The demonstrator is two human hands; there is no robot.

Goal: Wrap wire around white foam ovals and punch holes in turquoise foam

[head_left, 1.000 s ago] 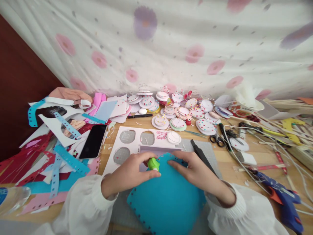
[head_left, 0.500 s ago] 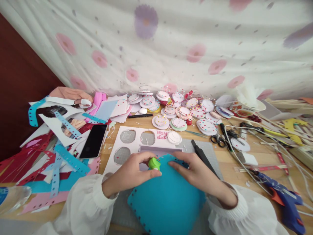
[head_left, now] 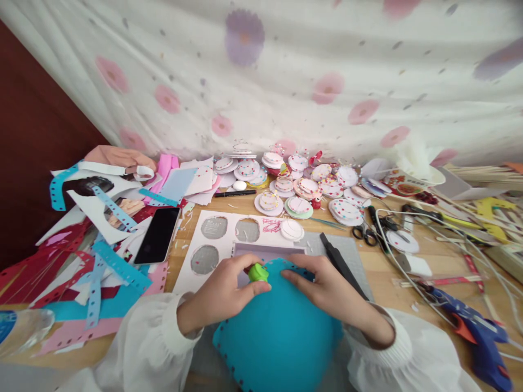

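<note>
My left hand (head_left: 223, 288) is closed round a small bright green craft punch (head_left: 257, 273), with the thumb pressing its near side. The punch sits at the far edge of a blue sheet of paper (head_left: 281, 332). Along the sheet's edges run rows of small punched holes. Pinched at the far right edge of the sheet is my right hand (head_left: 322, 280), thumb on top and fingers beneath, partly hidden. Beyond both hands lies a shallow pale lilac box (head_left: 267, 249), its near part covered by the sheet.
Cut paper scraps (head_left: 118, 267), a phone (head_left: 157, 235) and a bottle (head_left: 26, 329) lie at left. Several decorated paper discs (head_left: 298, 206) stand at the back. White card with round cutouts (head_left: 231, 218), a utility knife (head_left: 341, 264), scissors (head_left: 365, 235) and a blue glue gun (head_left: 469, 326) are nearby.
My left wrist has shifted slightly to the right. The punch and my right hand stay almost in place on the blue sheet.
</note>
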